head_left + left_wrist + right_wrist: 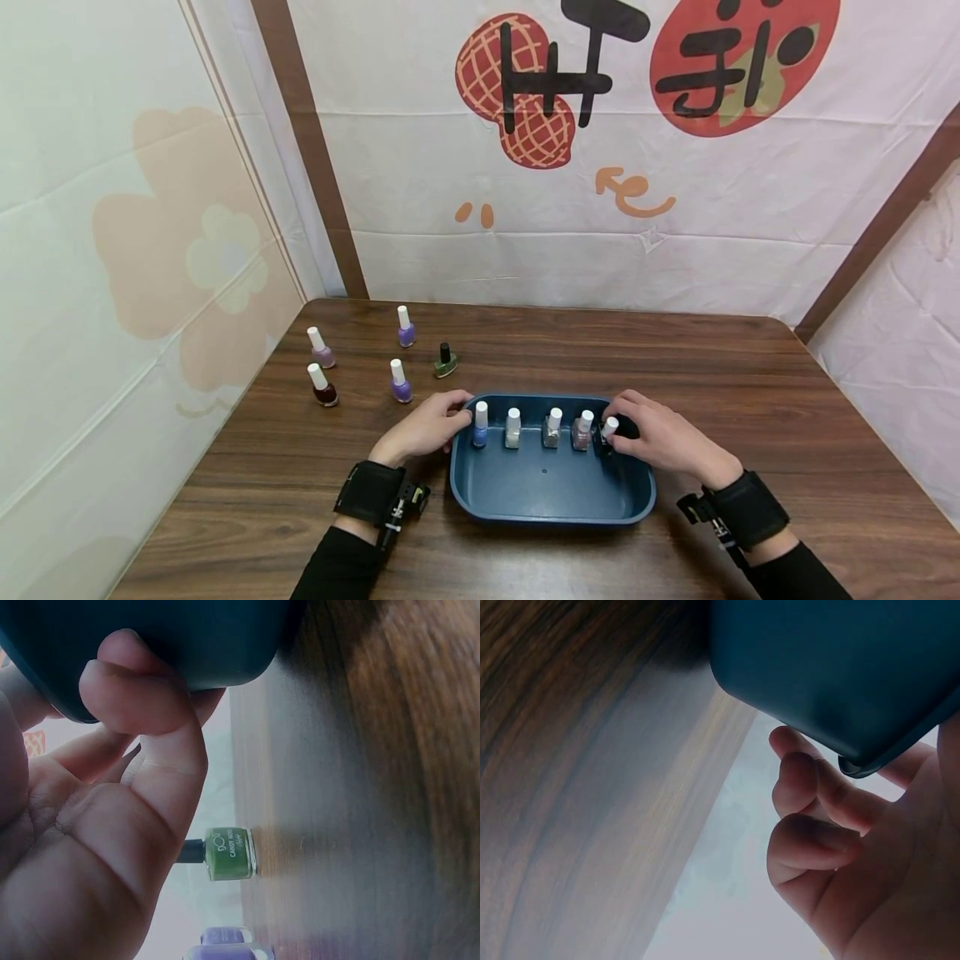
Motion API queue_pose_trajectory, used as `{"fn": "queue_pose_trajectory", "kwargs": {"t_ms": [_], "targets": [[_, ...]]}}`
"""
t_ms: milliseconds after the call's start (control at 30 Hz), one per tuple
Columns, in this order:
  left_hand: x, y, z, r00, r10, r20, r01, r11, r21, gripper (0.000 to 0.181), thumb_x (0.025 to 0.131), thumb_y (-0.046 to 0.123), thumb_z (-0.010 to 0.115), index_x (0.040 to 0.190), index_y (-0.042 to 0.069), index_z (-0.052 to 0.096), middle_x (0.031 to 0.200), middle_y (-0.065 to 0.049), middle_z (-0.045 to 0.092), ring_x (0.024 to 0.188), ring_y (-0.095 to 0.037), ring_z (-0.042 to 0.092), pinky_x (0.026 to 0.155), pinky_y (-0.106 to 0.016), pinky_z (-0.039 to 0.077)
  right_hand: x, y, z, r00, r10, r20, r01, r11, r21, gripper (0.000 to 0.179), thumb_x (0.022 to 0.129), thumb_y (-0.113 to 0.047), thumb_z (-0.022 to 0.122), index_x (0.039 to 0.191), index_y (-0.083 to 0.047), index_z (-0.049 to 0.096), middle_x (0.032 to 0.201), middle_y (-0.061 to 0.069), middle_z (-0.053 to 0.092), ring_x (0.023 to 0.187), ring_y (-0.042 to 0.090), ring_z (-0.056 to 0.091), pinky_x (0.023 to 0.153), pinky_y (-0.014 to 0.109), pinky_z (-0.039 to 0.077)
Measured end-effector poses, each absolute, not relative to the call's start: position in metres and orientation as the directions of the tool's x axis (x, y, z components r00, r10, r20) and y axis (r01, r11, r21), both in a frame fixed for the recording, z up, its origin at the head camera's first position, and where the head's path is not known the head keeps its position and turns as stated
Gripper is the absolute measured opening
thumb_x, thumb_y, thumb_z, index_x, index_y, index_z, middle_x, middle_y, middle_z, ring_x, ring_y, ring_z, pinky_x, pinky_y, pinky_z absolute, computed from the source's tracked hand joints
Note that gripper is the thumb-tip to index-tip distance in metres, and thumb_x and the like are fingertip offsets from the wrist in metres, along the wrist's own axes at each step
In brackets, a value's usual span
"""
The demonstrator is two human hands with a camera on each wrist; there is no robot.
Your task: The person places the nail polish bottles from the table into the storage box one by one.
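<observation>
A blue tray (551,492) holds a row of nail polish bottles along its far side. My left hand (427,427) grips the tray's left rim near the far corner, thumb over the edge beside a blue nail polish bottle (480,433); in the left wrist view its fingers (142,697) curl against the outer wall. At the right end of the row, my right hand (663,433) reaches over the rim and pinches a dark nail polish bottle with a white cap (611,427), largely covered by the fingers. The right wrist view shows the other fingers (802,840) curled outside the tray.
Left of the tray stand a green bottle with a black cap (446,362), purple bottles (401,387), a mauve bottle (322,354) and a dark red bottle (324,392). Clear (512,433), glittery (551,433) and pinkish (581,435) bottles stand inside the tray.
</observation>
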State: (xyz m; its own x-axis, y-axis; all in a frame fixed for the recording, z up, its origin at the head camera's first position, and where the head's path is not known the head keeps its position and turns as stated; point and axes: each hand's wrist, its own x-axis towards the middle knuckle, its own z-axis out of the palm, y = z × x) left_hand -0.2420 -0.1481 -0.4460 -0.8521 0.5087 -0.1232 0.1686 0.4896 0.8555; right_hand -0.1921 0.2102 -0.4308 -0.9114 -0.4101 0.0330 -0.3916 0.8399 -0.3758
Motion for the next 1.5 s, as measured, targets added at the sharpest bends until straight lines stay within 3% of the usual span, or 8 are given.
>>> {"fn": "queue_pose_trajectory", "kwargs": {"t_ms": [333,567,667,967,1067,1233,1367,1500], "targets": [[-0.242,-0.148,-0.446,-0.852,0.509,-0.123,0.171,0.492,0.853,0.029,0.098,0.012,0.045,0.122,0.006,0.059,0.094,-0.016,0.064,0.054,-0.016,0.051,0.052,-0.029,0.046,-0.191,0.211,-0.429,-0.912,-0.408,0.045,-0.393,0.835,-0.385,0.027,0.087,-0.025,0.068,0.113,-0.019,0.063,0.119,0.003,0.056,0.092,0.013,0.055,0.075,0.031,0.051],[-0.242,-0.147,-0.446,-0.853,0.511,-0.111,0.181,0.487,0.854,0.029,0.097,0.011,0.045,0.122,0.005,0.059,0.094,-0.016,0.065,0.052,-0.018,0.051,0.05,-0.029,0.046,-0.192,0.217,-0.418,-0.906,-0.415,0.079,-0.405,0.798,-0.447,0.028,0.089,-0.024,0.067,0.115,-0.019,0.061,0.106,0.0,0.052,0.063,0.005,0.043,0.053,0.022,0.036],[-0.242,-0.147,-0.446,-0.854,0.509,-0.112,0.181,0.49,0.853,0.029,0.097,0.011,0.045,0.122,0.005,0.059,0.093,-0.016,0.065,0.052,-0.017,0.051,0.05,-0.03,0.046,-0.193,0.221,-0.41,-0.904,-0.412,0.113,-0.411,0.767,-0.493,0.029,0.09,-0.023,0.067,0.117,-0.016,0.06,0.1,0.002,0.052,0.06,0.005,0.041,0.052,0.021,0.036],[-0.242,-0.148,-0.446,-0.855,0.506,-0.117,0.176,0.494,0.851,0.03,0.097,0.011,0.045,0.123,0.005,0.058,0.094,-0.015,0.065,0.052,-0.015,0.05,0.051,-0.03,0.046,-0.203,0.235,-0.399,-0.909,-0.35,0.224,-0.41,0.67,-0.618,0.03,0.094,-0.018,0.062,0.123,-0.013,0.058,0.096,0.005,0.057,0.071,0.011,0.05,0.062,0.024,0.043],[-0.242,-0.148,-0.446,-0.852,0.509,-0.12,0.175,0.493,0.852,0.03,0.098,0.012,0.045,0.124,0.005,0.058,0.094,-0.015,0.065,0.052,-0.015,0.05,0.051,-0.03,0.046,-0.212,0.24,-0.403,-0.933,-0.309,0.185,-0.345,0.615,-0.709,0.031,0.096,-0.023,0.059,0.125,-0.012,0.058,0.109,0.01,0.062,0.085,0.018,0.059,0.07,0.023,0.048],[-0.241,-0.15,-0.448,-0.852,0.509,-0.124,0.171,0.494,0.852,0.03,0.098,0.011,0.045,0.124,0.005,0.058,0.095,-0.016,0.065,0.053,-0.015,0.05,0.052,-0.03,0.047,-0.226,0.24,-0.424,-0.912,-0.408,0.048,-0.265,0.494,-0.828,0.037,0.1,-0.029,0.052,0.131,-0.011,0.054,0.134,0.019,0.055,0.116,0.031,0.057,0.092,0.03,0.05],[-0.242,-0.15,-0.45,-0.849,0.515,-0.12,0.178,0.492,0.852,0.029,0.098,0.012,0.045,0.124,0.006,0.058,0.096,-0.016,0.064,0.054,-0.016,0.05,0.052,-0.031,0.047,-0.23,0.237,-0.438,-0.889,-0.456,-0.023,-0.205,0.444,-0.872,0.036,0.102,-0.032,0.046,0.133,-0.014,0.053,0.136,0.015,0.054,0.122,0.03,0.052,0.101,0.045,0.045],[-0.244,-0.15,-0.449,-0.845,0.521,-0.117,0.181,0.485,0.856,0.029,0.099,0.012,0.045,0.124,0.006,0.058,0.095,-0.016,0.064,0.055,-0.017,0.051,0.052,-0.031,0.047,-0.231,0.232,-0.444,-0.886,-0.462,-0.033,-0.177,0.403,-0.898,0.039,0.103,-0.035,0.042,0.133,-0.012,0.053,0.134,0.012,0.055,0.122,0.028,0.051,0.102,0.047,0.041]]}}
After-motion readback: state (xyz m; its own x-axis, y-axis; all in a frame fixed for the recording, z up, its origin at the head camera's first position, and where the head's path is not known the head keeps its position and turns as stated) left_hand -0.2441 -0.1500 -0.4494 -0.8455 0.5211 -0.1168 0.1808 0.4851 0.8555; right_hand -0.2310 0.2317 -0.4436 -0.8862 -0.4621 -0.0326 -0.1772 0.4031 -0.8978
